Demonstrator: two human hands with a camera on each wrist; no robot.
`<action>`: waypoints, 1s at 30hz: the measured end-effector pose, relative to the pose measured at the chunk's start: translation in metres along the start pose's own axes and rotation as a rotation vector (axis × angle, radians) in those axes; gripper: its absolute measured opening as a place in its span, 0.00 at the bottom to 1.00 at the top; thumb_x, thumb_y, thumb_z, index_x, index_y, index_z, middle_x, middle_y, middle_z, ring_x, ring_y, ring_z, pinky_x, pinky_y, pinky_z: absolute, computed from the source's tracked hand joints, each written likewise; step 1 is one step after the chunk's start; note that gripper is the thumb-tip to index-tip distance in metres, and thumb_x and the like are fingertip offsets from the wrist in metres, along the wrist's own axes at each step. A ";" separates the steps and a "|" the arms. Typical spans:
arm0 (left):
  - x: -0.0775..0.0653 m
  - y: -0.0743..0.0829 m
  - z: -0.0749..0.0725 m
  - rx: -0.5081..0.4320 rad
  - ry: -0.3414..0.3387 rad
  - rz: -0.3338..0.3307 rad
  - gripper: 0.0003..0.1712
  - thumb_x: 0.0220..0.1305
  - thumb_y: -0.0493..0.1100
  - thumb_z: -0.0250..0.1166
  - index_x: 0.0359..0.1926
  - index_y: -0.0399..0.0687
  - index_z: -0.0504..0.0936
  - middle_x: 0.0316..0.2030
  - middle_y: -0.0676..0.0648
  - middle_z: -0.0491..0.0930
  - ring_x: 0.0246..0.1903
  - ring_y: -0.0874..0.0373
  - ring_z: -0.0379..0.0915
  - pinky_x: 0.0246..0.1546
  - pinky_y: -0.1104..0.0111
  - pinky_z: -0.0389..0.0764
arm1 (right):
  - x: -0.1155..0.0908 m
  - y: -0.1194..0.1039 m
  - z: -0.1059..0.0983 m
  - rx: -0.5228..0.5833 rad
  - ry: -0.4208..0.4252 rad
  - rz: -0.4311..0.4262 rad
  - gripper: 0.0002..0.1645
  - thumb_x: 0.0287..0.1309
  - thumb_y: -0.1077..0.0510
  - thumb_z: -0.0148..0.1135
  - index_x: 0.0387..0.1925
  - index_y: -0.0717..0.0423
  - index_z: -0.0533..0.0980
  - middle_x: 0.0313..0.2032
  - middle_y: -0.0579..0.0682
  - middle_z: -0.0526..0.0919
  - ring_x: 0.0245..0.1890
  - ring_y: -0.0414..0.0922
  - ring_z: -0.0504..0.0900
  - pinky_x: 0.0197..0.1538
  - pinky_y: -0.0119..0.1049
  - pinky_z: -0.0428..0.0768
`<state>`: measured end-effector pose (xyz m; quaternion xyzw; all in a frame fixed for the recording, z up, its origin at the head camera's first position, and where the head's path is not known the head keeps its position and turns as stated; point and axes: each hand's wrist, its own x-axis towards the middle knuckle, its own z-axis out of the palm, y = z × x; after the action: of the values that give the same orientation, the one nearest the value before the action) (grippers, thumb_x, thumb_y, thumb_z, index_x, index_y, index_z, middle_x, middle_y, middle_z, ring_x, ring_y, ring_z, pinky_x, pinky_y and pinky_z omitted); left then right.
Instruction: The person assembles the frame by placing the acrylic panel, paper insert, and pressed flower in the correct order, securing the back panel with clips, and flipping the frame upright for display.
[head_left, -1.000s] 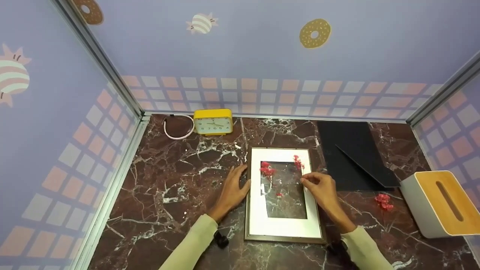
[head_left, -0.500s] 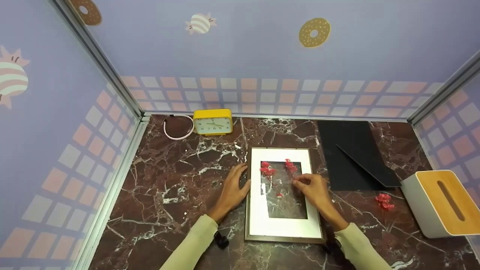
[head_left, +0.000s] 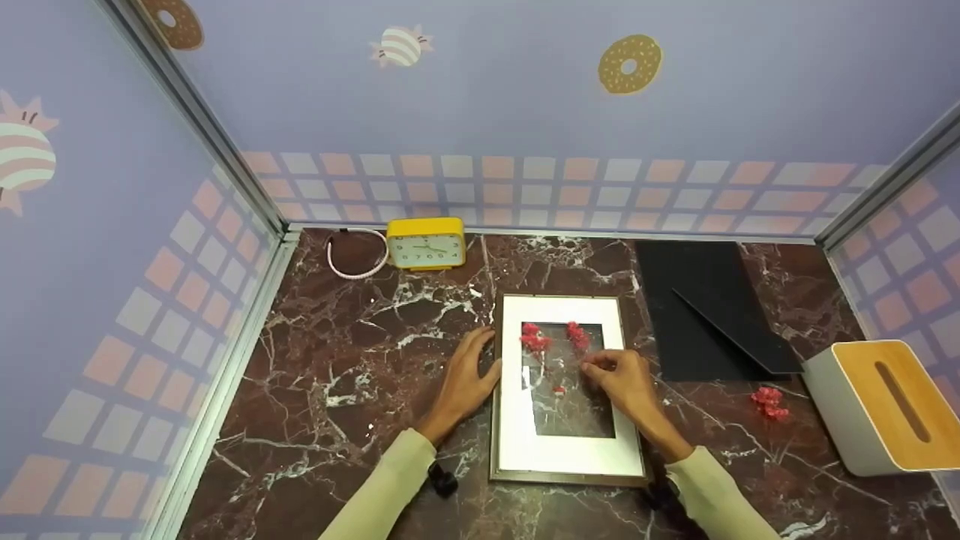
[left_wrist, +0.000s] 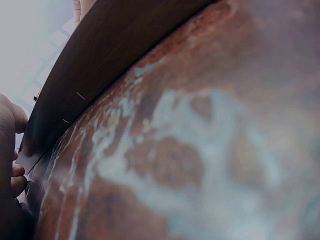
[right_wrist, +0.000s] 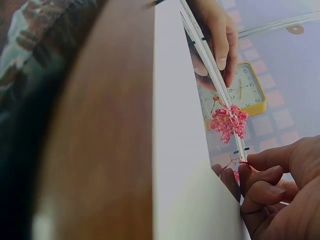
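A dark-rimmed picture frame (head_left: pixel 568 457) with a white mat lies on the marbled surface, glass in its opening. My left hand (head_left: pixel 466 379) rests at the frame's left side, fingers extended along the edge. At the right of the opening, my right hand (head_left: pixel 621 379) pinches the thin stem of a pinkish-red dried flower sprig (head_left: pixel 577 337) between thumb and forefinger, low over the glass. Another red sprig (head_left: pixel 535 338) lies in the opening's upper left, and a small red blossom (head_left: pixel 559 390) sits lower. In the right wrist view, pink blossoms (right_wrist: pixel 229 122) show beyond the pinching fingertips.
A further red sprig (head_left: pixel 769 403) lies to the right, beside a white tissue box (head_left: pixel 847 420) with a wooden lid. Behind it is a black backing board (head_left: pixel 697 322) with its stand flap raised. A yellow clock (head_left: pixel 426 246) and a pale headband (head_left: pixel 358 276) stand near the back wall.
My right hand has moved left over the frame's opening, carrying its sprig from the mat's right side to beside the other sprig. The left hand has stayed in place.
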<state>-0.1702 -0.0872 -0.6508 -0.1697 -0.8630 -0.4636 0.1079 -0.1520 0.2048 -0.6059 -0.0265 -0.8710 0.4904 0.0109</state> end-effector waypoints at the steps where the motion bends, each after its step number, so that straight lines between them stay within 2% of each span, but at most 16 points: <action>1: 0.000 0.000 0.000 -0.001 -0.003 -0.002 0.30 0.71 0.37 0.70 0.71 0.30 0.78 0.72 0.29 0.75 0.75 0.27 0.67 0.80 0.38 0.64 | 0.000 0.000 0.000 0.004 -0.001 0.000 0.03 0.64 0.67 0.77 0.36 0.65 0.92 0.27 0.51 0.90 0.22 0.37 0.80 0.25 0.26 0.74; 6: -0.001 0.000 0.000 0.009 -0.026 -0.017 0.31 0.73 0.38 0.69 0.73 0.31 0.77 0.73 0.30 0.75 0.77 0.26 0.64 0.81 0.37 0.61 | -0.001 0.000 0.000 0.017 -0.003 -0.004 0.04 0.64 0.68 0.76 0.39 0.65 0.92 0.29 0.53 0.92 0.22 0.38 0.81 0.25 0.26 0.74; 14: 0.000 0.000 0.000 0.015 -0.045 -0.023 0.32 0.75 0.39 0.68 0.75 0.30 0.75 0.74 0.29 0.74 0.78 0.27 0.63 0.83 0.40 0.56 | -0.002 -0.004 0.005 -0.009 -0.019 -0.011 0.04 0.63 0.68 0.76 0.40 0.64 0.92 0.27 0.51 0.90 0.22 0.38 0.80 0.26 0.27 0.75; 21: 0.000 0.000 0.000 0.011 -0.023 0.016 0.31 0.74 0.37 0.68 0.73 0.28 0.76 0.72 0.28 0.76 0.76 0.28 0.67 0.82 0.38 0.58 | -0.001 -0.012 0.012 -0.025 -0.053 -0.027 0.03 0.63 0.67 0.77 0.38 0.65 0.92 0.26 0.49 0.90 0.22 0.38 0.81 0.26 0.28 0.77; 30: 0.001 0.000 0.000 0.017 -0.026 0.034 0.31 0.73 0.36 0.68 0.72 0.27 0.76 0.71 0.28 0.77 0.75 0.30 0.70 0.83 0.40 0.58 | 0.002 -0.015 0.018 0.020 -0.051 -0.006 0.03 0.62 0.68 0.76 0.38 0.65 0.91 0.26 0.53 0.91 0.19 0.42 0.83 0.20 0.27 0.75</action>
<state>-0.1710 -0.0875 -0.6503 -0.1894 -0.8652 -0.4519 0.1062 -0.1557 0.1818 -0.6028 -0.0110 -0.8662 0.4994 -0.0096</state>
